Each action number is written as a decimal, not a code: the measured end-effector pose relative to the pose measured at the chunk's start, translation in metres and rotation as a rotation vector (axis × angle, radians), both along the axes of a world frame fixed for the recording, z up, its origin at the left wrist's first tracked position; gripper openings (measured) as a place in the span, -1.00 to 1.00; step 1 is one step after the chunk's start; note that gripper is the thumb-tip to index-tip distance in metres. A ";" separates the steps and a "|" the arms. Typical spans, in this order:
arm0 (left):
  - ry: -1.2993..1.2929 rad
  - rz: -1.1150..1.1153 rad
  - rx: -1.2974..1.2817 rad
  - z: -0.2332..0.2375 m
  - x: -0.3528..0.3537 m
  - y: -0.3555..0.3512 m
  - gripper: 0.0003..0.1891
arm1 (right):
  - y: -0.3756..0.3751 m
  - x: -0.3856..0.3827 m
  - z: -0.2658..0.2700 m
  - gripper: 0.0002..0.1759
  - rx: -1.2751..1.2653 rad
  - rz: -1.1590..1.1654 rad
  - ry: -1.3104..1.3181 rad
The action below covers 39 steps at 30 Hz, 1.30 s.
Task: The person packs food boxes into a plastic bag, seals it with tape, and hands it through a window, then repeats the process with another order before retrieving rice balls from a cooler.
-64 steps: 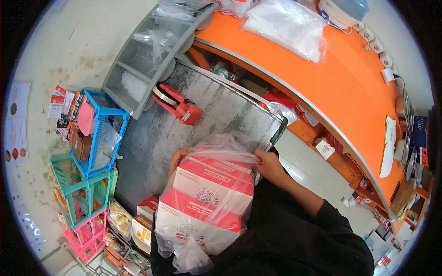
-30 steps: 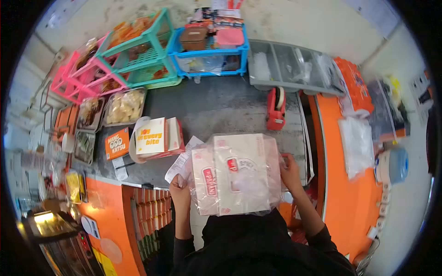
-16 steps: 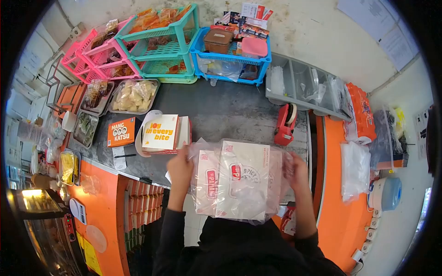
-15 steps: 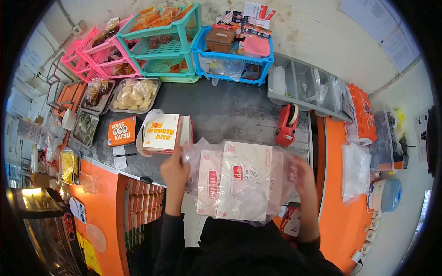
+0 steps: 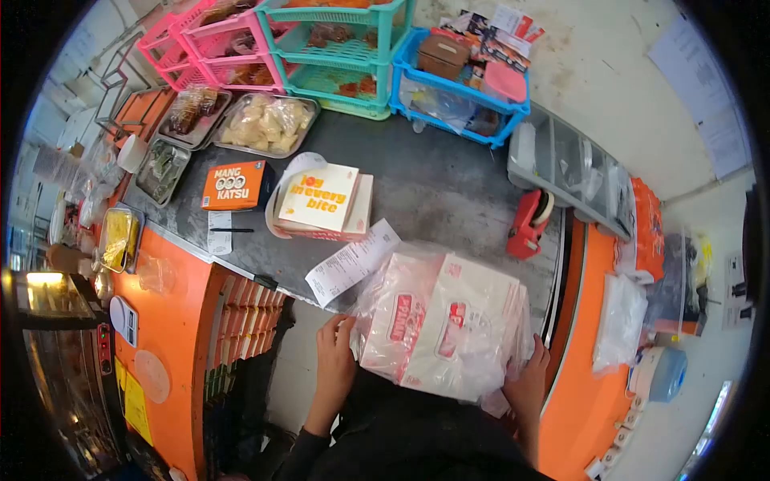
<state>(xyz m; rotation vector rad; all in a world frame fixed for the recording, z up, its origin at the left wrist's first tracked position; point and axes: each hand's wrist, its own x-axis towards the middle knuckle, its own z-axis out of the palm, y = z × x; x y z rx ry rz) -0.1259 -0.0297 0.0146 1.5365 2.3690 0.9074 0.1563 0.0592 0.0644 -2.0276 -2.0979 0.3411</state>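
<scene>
Two white boxes with red labels sit side by side in a clear plastic bag at the counter's front edge. My left hand is at the bag's left side, its fingers curled; whether they grip the plastic is not clear. At the right side, my right hand touches the bag's edge, its fingers partly hidden. A printed receipt lies just behind the bag's left corner. Farther back are a white box with yellow lettering and an orange box.
A red tape dispenser stands behind and right of the bag. Trays of food are at the back left, with a blue basket and a grey divided tray along the wall. Plastic bags lie at right.
The view has shifted. The bagged boxes are turned slightly and sit nearer to me. Both hands have moved down along the bag's sides, and the receipt behind the bag is now uncovered.
</scene>
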 end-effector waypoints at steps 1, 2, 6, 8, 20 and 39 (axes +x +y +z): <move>-0.007 -0.017 -0.007 0.021 -0.006 -0.003 -0.56 | -0.005 0.010 0.014 -0.25 -0.007 -0.017 -0.007; -0.101 -0.175 -0.137 0.044 -0.016 -0.005 -0.55 | -0.003 0.025 0.031 -0.25 -0.161 0.050 0.133; -0.160 -0.469 -0.164 0.075 -0.038 0.020 -0.56 | 0.009 0.010 0.108 -0.41 -0.384 0.117 0.426; -0.258 -0.436 -0.056 0.061 -0.033 0.019 -0.56 | 0.001 0.009 0.103 -0.48 -0.367 0.179 0.466; 0.107 -0.308 -0.109 0.075 -0.024 -0.025 -0.62 | -0.039 0.016 0.077 -0.20 -0.302 0.350 0.752; -1.020 -0.343 0.542 0.185 0.006 0.048 -0.64 | 0.084 0.030 0.195 -0.86 -0.262 0.317 1.212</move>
